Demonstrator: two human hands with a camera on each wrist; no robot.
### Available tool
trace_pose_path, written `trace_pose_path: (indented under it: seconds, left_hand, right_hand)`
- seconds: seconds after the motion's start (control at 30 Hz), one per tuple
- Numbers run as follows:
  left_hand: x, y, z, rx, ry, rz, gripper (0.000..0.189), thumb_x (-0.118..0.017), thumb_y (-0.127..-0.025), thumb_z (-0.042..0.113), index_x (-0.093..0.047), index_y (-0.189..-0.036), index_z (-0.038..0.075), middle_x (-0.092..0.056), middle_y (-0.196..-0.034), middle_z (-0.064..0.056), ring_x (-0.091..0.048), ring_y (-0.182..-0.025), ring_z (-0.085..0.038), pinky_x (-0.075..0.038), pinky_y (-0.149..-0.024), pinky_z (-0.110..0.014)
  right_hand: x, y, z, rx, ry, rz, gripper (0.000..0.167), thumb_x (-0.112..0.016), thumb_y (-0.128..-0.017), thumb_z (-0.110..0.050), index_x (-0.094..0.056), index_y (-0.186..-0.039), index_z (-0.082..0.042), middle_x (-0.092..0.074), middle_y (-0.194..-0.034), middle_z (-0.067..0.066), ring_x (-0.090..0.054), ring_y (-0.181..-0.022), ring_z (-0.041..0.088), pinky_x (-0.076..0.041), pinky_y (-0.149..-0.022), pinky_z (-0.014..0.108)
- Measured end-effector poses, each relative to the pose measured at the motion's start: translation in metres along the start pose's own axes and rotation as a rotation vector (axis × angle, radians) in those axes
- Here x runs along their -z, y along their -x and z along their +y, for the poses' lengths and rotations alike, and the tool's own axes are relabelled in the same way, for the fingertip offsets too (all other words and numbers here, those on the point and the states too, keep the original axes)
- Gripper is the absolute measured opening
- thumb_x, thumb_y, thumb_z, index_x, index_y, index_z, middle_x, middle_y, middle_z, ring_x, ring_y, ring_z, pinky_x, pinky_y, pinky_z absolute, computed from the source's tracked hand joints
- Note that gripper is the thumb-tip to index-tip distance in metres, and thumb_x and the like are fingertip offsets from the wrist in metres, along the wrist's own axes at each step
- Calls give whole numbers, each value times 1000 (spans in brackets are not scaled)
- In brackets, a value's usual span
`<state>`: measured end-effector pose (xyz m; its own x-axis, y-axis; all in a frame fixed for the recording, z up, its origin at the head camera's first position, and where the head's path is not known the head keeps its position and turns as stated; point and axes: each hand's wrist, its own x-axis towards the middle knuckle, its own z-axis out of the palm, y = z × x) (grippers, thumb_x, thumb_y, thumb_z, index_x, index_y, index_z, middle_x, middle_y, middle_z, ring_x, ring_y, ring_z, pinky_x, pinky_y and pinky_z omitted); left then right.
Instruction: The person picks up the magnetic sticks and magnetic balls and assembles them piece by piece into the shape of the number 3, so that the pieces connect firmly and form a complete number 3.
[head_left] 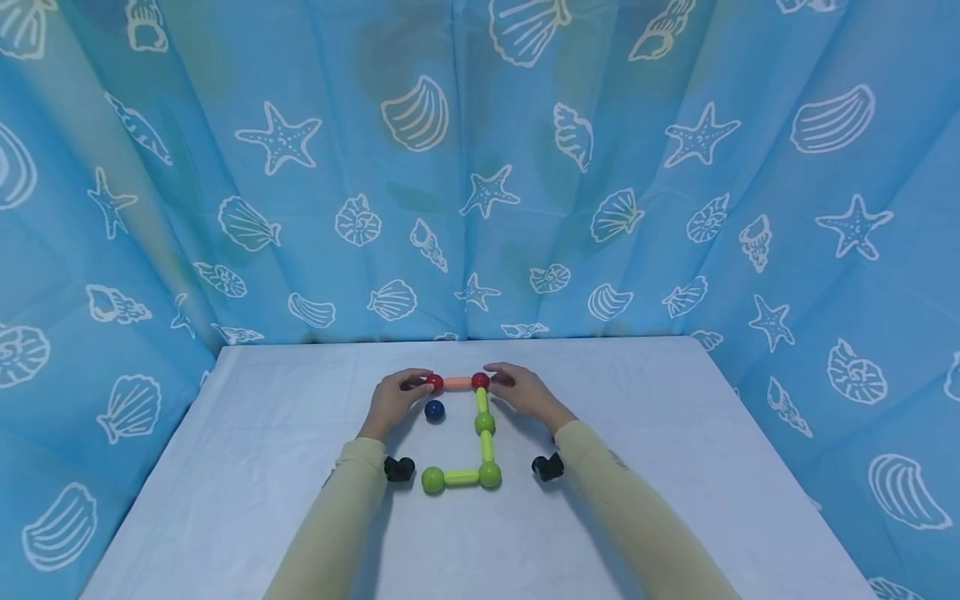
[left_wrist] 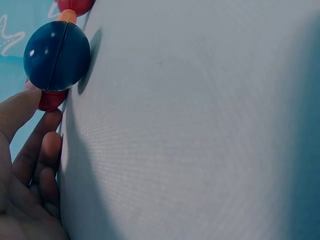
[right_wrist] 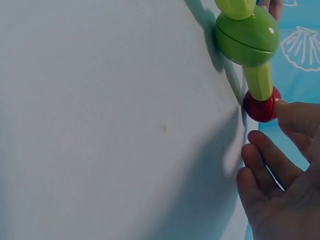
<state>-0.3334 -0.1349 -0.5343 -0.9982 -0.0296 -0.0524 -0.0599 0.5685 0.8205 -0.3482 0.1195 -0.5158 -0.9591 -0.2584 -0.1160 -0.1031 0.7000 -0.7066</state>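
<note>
My left hand (head_left: 395, 398) pinches a red ball (head_left: 435, 382) at the far left end of a joined chain of balls and rods. An orange rod (head_left: 457, 383) links it to a second red ball (head_left: 480, 381), which my right hand (head_left: 527, 390) holds between thumb and finger. From there light green rods (head_left: 487, 446) and green balls (head_left: 485, 423) run toward me, then turn left to a green end ball (head_left: 433, 480). A loose-looking blue ball (left_wrist: 56, 56) lies just nearer than the left red ball, partly covering it in the left wrist view. The other fingers are loosely bent.
Everything lies on a white-covered table (head_left: 645, 400). A blue curtain (head_left: 465, 250) with shell and starfish prints surrounds its back and sides. Black devices (head_left: 399, 469) sit by both wrists. A small dark red thing (head_left: 553, 439) is mostly hidden by the right sleeve.
</note>
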Motion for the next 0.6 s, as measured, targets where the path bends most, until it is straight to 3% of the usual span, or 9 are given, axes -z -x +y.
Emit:
trace_pose_path:
  seconds: [0.3,0.6]
  left_hand:
    - [0,0,-3,7,3,5,36,-73,-96,25,-68,-131,20,-69,-124,-6,-59,-120,-26,-45,-107,-49]
    - [-1,1,-2,-9,21,3,36,-73,-96,24,-68,-132,18,-69,-126,-7,-58,-122,-28,-44,-108,-51]
  right_hand:
    - [14,20,7,9,5,-14,41,-67,-100,-21,-60,-140,-23,-65,-131,6,-58,-126,28,-49,-104,47]
    - [28,41,20,-22,20,79,35,-68,-98,-23,-64,-133,-20,-66,-122,5,-61,-115,25,-55,-95,44]
